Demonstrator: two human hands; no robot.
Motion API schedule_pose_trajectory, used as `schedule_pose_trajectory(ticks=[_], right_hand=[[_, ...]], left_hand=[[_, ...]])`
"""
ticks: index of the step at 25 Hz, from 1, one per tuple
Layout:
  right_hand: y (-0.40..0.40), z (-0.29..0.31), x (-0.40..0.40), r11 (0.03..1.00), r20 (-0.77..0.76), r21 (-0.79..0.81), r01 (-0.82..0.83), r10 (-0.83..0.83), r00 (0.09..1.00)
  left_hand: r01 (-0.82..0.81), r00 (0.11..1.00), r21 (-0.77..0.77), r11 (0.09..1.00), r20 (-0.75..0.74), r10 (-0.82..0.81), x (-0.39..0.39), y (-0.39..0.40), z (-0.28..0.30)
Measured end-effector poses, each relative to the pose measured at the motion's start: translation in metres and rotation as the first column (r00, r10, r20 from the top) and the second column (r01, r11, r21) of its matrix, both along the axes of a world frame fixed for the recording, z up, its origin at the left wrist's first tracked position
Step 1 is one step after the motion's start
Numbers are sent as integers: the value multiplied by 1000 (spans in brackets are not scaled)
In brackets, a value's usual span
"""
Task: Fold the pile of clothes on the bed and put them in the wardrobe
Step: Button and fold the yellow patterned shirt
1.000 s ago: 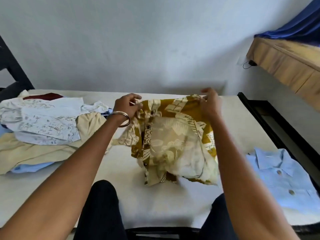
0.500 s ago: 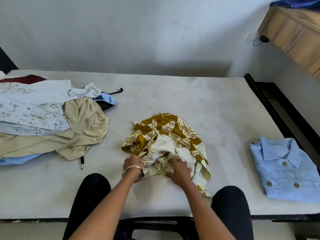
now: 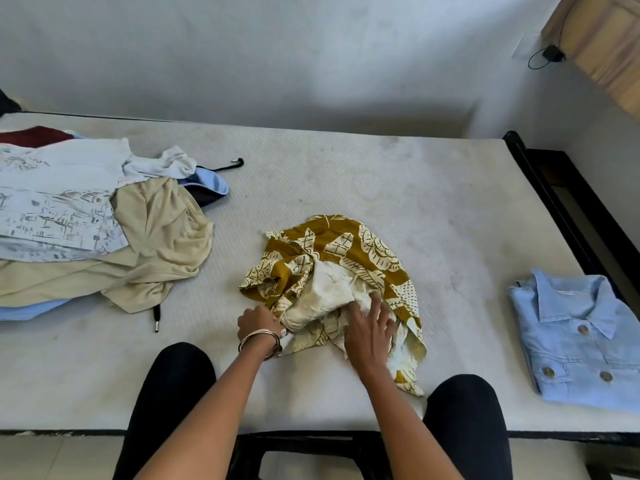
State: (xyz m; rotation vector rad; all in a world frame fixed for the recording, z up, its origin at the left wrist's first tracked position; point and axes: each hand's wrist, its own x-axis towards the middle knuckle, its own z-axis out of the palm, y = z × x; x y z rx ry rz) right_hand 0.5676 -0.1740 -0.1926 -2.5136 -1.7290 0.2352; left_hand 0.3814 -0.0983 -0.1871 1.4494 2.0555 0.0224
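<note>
A mustard-yellow shirt with a cream leaf print point(image 3: 346, 258) lies crumpled in the middle of the white mattress point(image 3: 381, 188). My left hand point(image 3: 258, 322), with bangles on the wrist, pinches the shirt's near left edge. My right hand point(image 3: 369, 330) lies on the cream inside of the shirt with fingers spread. A pile of unfolded clothes point(image 3: 86, 220), beige, white-printed, light blue and maroon, sits at the left of the bed. A folded light blue denim shirt point(image 3: 581, 341) rests at the right edge.
My knees in black trousers point(image 3: 176, 386) press against the bed's near edge. The black bed frame point(image 3: 554, 195) runs along the right side. A wooden cabinet point(image 3: 606, 39) hangs at the upper right, with a plugged charger point(image 3: 550, 53) on the white wall.
The yellow shirt, held up in the air a second ago, now lies on the mattress. Both hands came down to its near edge, and the right hand has spread over the cloth.
</note>
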Motion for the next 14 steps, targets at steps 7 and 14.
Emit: schedule_pose_trajectory(ticks=[7,14], right_hand=[[25,40,18,988,-698,-33,-153,87,711],[28,58,34,627,-742,-591,-508,-173,648]], left_hand=[[-7,980,268,963,195,-47,0,6,13],[-29,942,360,932,322,-95,15,14,11]])
